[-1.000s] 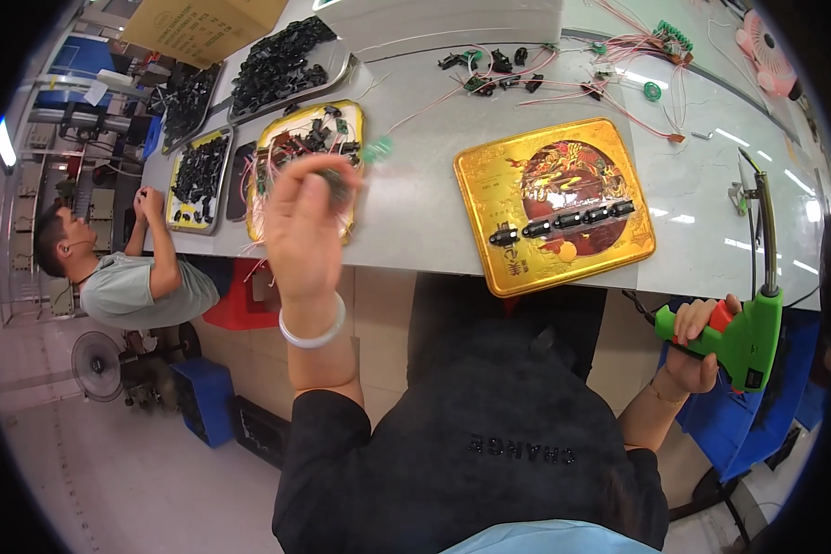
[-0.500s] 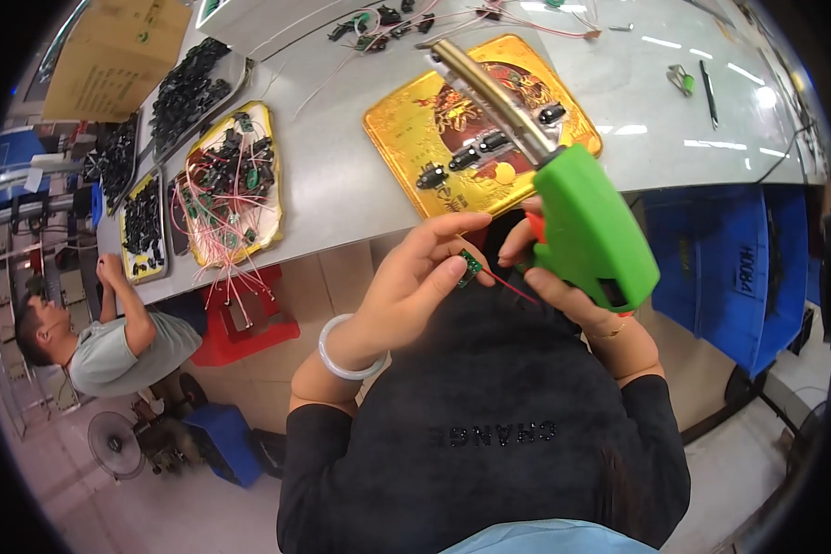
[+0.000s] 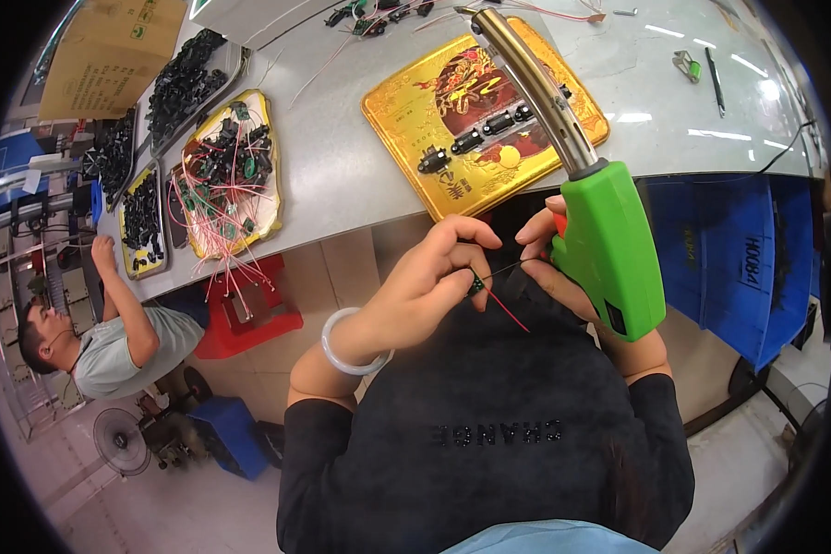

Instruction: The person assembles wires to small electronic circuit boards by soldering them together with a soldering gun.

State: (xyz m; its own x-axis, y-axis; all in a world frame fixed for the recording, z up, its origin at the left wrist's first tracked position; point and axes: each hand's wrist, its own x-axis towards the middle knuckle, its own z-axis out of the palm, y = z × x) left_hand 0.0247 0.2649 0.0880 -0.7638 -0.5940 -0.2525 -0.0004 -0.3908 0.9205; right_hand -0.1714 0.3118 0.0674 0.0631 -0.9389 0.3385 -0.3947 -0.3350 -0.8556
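My left hand is closed, thumb and fingers pinching a small green circuit board in front of my chest. From the board a red wire trails down to the right. A thin dark wire spans from the board to the fingertips of my right hand. That hand is also closed around a green soldering gun, whose long metal barrel points up and left over the table. Beneath the barrel lies a gold tin lid with several small black cylindrical parts in a row.
At left, a yellow-rimmed tray holds boards and pink wires, beside trays of black parts. A cardboard box stands behind. Blue bins sit below the table's right edge. A black pen lies far right. Another person sits at left.
The soldering gun has shifted slightly right and down with my right hand. My hands are a little farther apart, and the thin dark wire now shows stretched between them.
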